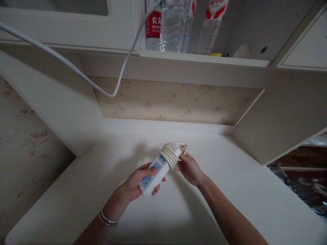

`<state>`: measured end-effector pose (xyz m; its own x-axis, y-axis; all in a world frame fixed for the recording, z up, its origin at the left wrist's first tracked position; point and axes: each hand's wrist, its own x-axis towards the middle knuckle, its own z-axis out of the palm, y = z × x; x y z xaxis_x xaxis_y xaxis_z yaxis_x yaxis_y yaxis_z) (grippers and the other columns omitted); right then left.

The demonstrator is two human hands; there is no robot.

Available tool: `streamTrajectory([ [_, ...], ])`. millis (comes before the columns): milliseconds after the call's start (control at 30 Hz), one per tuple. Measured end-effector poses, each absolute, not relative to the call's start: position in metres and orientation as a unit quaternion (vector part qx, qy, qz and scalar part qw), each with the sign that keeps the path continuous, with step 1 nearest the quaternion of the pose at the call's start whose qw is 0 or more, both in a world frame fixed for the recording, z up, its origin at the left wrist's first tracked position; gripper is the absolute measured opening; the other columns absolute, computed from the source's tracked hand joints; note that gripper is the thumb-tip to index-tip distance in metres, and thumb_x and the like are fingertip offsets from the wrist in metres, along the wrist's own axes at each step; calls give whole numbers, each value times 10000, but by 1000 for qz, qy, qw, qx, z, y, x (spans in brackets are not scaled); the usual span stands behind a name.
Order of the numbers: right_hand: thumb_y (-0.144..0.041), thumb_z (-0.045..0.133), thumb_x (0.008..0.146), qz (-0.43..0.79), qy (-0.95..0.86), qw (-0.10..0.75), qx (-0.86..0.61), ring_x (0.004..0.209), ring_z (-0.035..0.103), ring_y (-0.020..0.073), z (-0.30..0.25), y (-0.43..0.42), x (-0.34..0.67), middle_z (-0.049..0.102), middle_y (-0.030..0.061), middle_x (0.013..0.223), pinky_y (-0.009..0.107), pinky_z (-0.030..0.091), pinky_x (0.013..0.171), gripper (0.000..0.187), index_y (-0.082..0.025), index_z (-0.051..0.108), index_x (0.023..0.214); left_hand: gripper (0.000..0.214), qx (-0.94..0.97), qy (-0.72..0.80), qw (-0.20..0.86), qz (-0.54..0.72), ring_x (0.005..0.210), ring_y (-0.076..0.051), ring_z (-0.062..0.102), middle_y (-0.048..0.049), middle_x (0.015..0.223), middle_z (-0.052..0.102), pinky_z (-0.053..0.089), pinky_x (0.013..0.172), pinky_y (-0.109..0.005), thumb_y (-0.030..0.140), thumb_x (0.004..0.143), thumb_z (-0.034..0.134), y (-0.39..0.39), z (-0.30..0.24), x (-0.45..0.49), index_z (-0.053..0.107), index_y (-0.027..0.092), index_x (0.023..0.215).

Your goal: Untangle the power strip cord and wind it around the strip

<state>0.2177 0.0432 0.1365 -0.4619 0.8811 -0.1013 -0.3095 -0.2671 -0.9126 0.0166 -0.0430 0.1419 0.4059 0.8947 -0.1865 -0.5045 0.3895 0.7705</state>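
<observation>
1. Strip [156, 172], white with blue sockets, sits in mid-air over the white surface [230, 190], tilted so its far end points up and to the right.
2. Left hand [138, 183] grips the strip's near end from below: its fingers [156, 190] curl round the underside and the thumb lies along the socket face.
3. Cord [170, 156], white, is wound in several loops round the strip's far end, with a few strands sticking out past the tip.
4. Right hand [189, 167] is at the coil, its fingers closed on the loops at the right side of the strip; how tightly they pinch the cord I cannot tell.
5. Bangles [108, 219] ring the left wrist.
6. Both forearms reach in from the bottom edge, and the strip casts a shadow on the surface to the left of the hands.
7. Behind the surface stands a back wall [173, 100] with a faint flower pattern, framed by white side panels.
8. Above it runs a shelf [204, 58] holding clear water bottles [172, 25], some with red and white labels.
9. A second white cable [76, 69] hangs slack from the upper left, dips before the back wall and rises to the shelf, well apart from the hands.
</observation>
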Motion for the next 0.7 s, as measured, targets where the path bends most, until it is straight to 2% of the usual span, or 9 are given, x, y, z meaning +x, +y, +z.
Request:
streamTrajectory([
  [133,-650,401,852,806,-471,246,-260,873,665,240,133,37,199,687,78,886,408,536,780,534,-183,646,934,356,333,288,812,384,524,-169,627,-135,842,677,468,446,-246,311,796,633,-50,150,39,576,146,1106],
  [200,-691,376,840,829,-453,228,-237,893,664,249,135,44,195,688,88,902,426,530,805,589,-177,655,905,373,332,293,820,361,530,-166,633,-134,850,681,475,453,-242,309,797,631,-54,152,45,571,156,1132],
  [267,-631,491,824,819,-431,297,-235,874,669,224,139,55,194,689,80,895,392,535,815,496,-169,654,897,364,332,301,823,350,531,-161,634,-133,855,681,477,452,-237,300,800,625,-57,152,46,575,150,1128],
  [367,-413,678,774,777,-398,427,-236,852,666,167,148,70,200,685,33,873,306,542,810,243,-190,632,859,336,327,317,818,352,532,-164,634,-137,864,677,470,436,-232,294,807,616,-61,149,40,575,137,1101],
  [433,-273,729,731,765,-369,478,-225,848,663,150,156,78,210,675,-6,871,291,552,788,162,-210,599,807,317,311,340,807,369,530,-162,630,-134,863,674,461,429,-228,299,815,609,-62,145,33,573,129,1081],
  [533,-153,730,700,753,-326,529,-216,805,664,133,167,87,230,655,-47,822,300,568,778,193,-221,558,754,306,269,379,776,426,528,-152,615,-125,854,669,456,438,-230,306,820,611,-62,136,22,574,114,1055],
  [700,-147,752,703,721,-332,561,-237,646,628,87,166,103,260,632,-71,791,278,581,710,249,-225,517,732,292,214,380,750,497,504,-130,587,-102,832,665,427,430,-221,340,811,620,-61,114,1,582,121,1001],
])
